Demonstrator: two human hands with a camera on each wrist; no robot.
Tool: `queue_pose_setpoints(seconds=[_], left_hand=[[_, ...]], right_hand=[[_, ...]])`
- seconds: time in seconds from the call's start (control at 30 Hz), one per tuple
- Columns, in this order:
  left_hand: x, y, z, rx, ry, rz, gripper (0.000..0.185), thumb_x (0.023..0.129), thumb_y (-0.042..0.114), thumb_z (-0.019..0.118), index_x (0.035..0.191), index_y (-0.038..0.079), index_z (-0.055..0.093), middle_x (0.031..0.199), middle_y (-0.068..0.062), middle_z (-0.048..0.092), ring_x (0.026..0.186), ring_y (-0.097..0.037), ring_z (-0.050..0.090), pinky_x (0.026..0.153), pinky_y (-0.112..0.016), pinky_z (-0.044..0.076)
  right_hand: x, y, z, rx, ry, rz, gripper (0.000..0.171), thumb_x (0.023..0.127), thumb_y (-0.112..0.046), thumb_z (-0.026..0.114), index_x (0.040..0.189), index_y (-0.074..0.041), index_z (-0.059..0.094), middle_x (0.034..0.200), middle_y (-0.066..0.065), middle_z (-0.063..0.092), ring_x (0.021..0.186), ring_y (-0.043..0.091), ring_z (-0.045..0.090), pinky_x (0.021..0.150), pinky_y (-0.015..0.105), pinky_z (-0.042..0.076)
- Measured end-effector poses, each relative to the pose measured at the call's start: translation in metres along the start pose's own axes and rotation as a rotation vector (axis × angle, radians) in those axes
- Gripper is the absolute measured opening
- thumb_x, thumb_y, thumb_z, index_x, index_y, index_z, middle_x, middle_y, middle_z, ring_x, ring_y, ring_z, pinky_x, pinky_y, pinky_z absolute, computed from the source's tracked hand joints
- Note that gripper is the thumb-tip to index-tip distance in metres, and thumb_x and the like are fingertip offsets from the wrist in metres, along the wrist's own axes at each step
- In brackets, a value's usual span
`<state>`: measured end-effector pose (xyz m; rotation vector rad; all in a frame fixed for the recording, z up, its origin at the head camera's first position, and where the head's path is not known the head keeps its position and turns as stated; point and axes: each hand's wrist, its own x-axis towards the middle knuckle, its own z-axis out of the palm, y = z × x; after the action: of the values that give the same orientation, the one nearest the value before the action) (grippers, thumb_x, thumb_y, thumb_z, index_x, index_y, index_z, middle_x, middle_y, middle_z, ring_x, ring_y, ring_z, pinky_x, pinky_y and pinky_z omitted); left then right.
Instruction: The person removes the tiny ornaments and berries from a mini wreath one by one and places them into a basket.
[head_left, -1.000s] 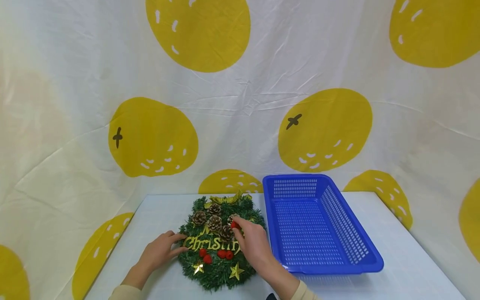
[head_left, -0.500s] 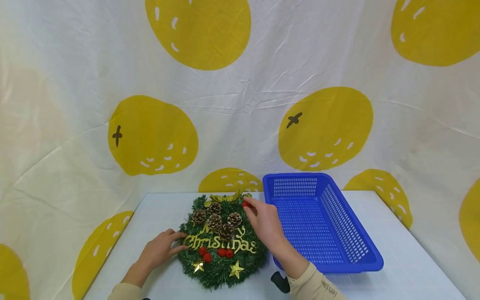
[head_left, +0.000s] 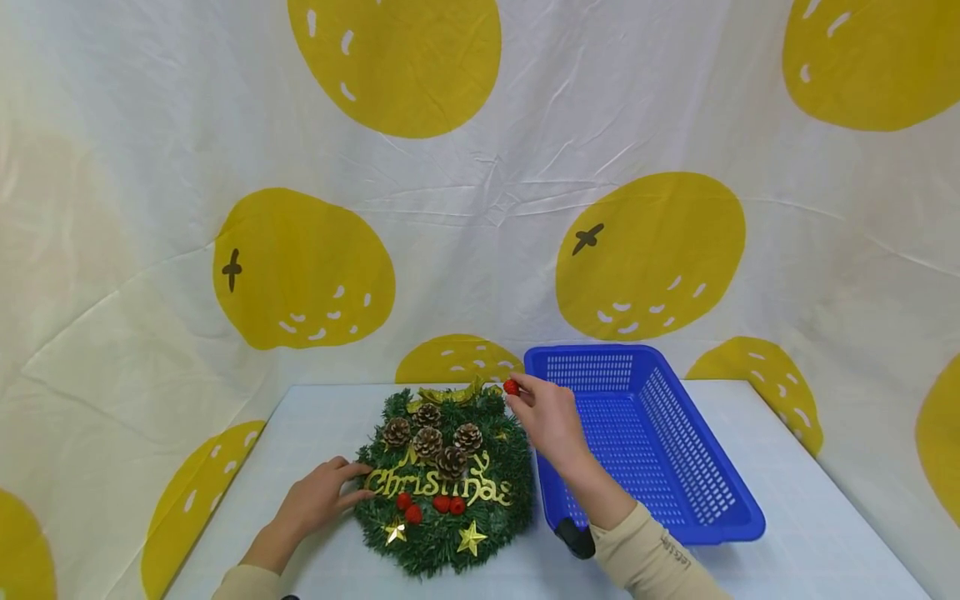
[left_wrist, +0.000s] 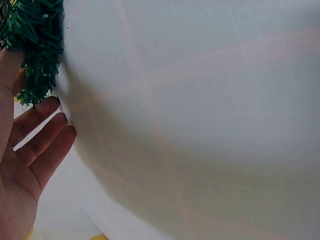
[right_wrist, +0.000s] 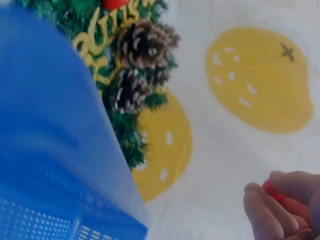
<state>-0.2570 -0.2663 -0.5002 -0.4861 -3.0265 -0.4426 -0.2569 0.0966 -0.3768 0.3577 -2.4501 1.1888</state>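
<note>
A green Christmas wreath (head_left: 442, 542) lies on the table with pinecones (head_left: 427, 442), gold "Christmas" lettering (head_left: 487, 492), gold stars (head_left: 471, 538) and several red berries (head_left: 412, 514) on it. At its left edge rests my left hand (head_left: 322, 497), touching the greenery. In the left wrist view, three fingers (left_wrist: 50, 155) stretch out on the white surface beside the wreath. My right hand (head_left: 551, 421) pinches a red berry (head_left: 512, 387) between thumb and fingertips, above the wreath's upper right edge. Fingers partly cover that berry (right_wrist: 272, 191) in the right wrist view.
A blue perforated basket (head_left: 720, 475) stands right of the wreath, behind my right forearm. A gold ribbon bow (head_left: 450, 395) sits at the wreath's top. Behind the white table (head_left: 315, 417) hangs a white curtain (head_left: 480, 283) printed with yellow fruit.
My right hand has carried the red berry from beside the pinecones up and right, past the wreath's upper right. The left hand stays at the wreath's left edge.
</note>
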Motion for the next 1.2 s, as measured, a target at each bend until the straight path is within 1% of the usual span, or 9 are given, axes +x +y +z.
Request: queue_pose_setpoints(seconds=[0.13,0.27,0.37,0.5,0.67,0.77,0.93,1.07,1.2], left_hand=[[0.000,-0.001,0.001,0.004,0.001,-0.001,0.044,0.081,0.053,0.071,0.114,0.024,0.070,0.096,0.002,0.060,0.082,-0.018,0.060,0.059,-0.039,0.051],[0.000,-0.002,0.002,0.005,0.004,-0.008,0.043,0.081,0.053,0.072,0.114,0.025,0.070,0.096,0.003,0.060,0.082,-0.017,0.060,0.060,-0.039,0.051],[0.001,-0.002,0.001,0.006,0.009,-0.004,0.044,0.080,0.054,0.072,0.113,0.025,0.070,0.095,0.003,0.059,0.082,-0.017,0.059,0.059,-0.039,0.050],[0.000,-0.001,0.000,0.004,0.009,0.004,0.044,0.081,0.052,0.072,0.113,0.024,0.070,0.095,0.002,0.059,0.081,-0.017,0.059,0.059,-0.039,0.050],[-0.001,0.002,-0.001,-0.002,0.009,0.000,0.043,0.081,0.050,0.073,0.113,0.022,0.070,0.094,0.002,0.059,0.081,-0.017,0.059,0.058,-0.038,0.050],[-0.001,0.001,0.000,0.000,0.006,-0.003,0.043,0.080,0.050,0.073,0.113,0.022,0.070,0.094,0.003,0.059,0.082,-0.017,0.059,0.059,-0.038,0.050],[0.000,0.000,0.002,0.002,0.002,0.004,0.044,0.081,0.052,0.072,0.113,0.023,0.070,0.094,0.003,0.058,0.081,-0.016,0.059,0.058,-0.038,0.050],[-0.001,-0.001,0.002,0.011,0.009,0.007,0.044,0.081,0.053,0.071,0.113,0.023,0.070,0.094,0.003,0.059,0.081,-0.016,0.059,0.057,-0.036,0.050],[0.000,0.000,0.001,0.014,0.012,0.011,0.044,0.081,0.053,0.071,0.113,0.023,0.070,0.095,0.003,0.059,0.080,-0.017,0.059,0.057,-0.037,0.050]], right_hand=[[0.007,0.001,-0.007,-0.026,0.026,0.003,0.033,0.089,-0.010,0.072,0.120,0.001,0.068,0.104,0.016,0.072,0.091,0.024,0.071,0.068,0.033,0.057],[0.016,0.005,-0.015,-0.018,0.041,0.019,0.033,0.089,-0.008,0.072,0.120,0.003,0.067,0.105,0.018,0.071,0.094,0.026,0.071,0.071,0.035,0.057],[0.023,0.012,-0.020,-0.032,0.036,0.041,0.033,0.090,-0.009,0.071,0.121,0.003,0.067,0.108,0.018,0.070,0.096,0.027,0.070,0.075,0.038,0.057],[0.034,0.026,-0.026,-0.079,0.022,0.081,0.035,0.090,-0.012,0.072,0.123,0.001,0.067,0.110,0.018,0.070,0.099,0.027,0.069,0.079,0.041,0.055],[0.046,0.046,-0.027,-0.119,0.040,0.126,0.037,0.089,-0.013,0.073,0.123,0.001,0.067,0.109,0.017,0.070,0.100,0.029,0.069,0.082,0.043,0.054],[0.050,0.056,-0.028,-0.137,0.050,0.136,0.036,0.089,-0.012,0.073,0.121,0.002,0.067,0.108,0.018,0.071,0.099,0.031,0.068,0.083,0.044,0.053],[0.054,0.071,-0.028,-0.170,0.042,0.149,0.036,0.089,-0.015,0.074,0.118,0.004,0.068,0.106,0.019,0.071,0.098,0.033,0.067,0.085,0.046,0.052],[0.055,0.080,-0.028,-0.174,0.035,0.153,0.037,0.088,-0.017,0.074,0.117,0.006,0.068,0.106,0.021,0.070,0.098,0.034,0.067,0.083,0.046,0.053],[0.057,0.089,-0.026,-0.167,0.025,0.182,0.037,0.089,-0.017,0.073,0.118,0.005,0.067,0.108,0.021,0.070,0.100,0.035,0.066,0.085,0.047,0.052]])
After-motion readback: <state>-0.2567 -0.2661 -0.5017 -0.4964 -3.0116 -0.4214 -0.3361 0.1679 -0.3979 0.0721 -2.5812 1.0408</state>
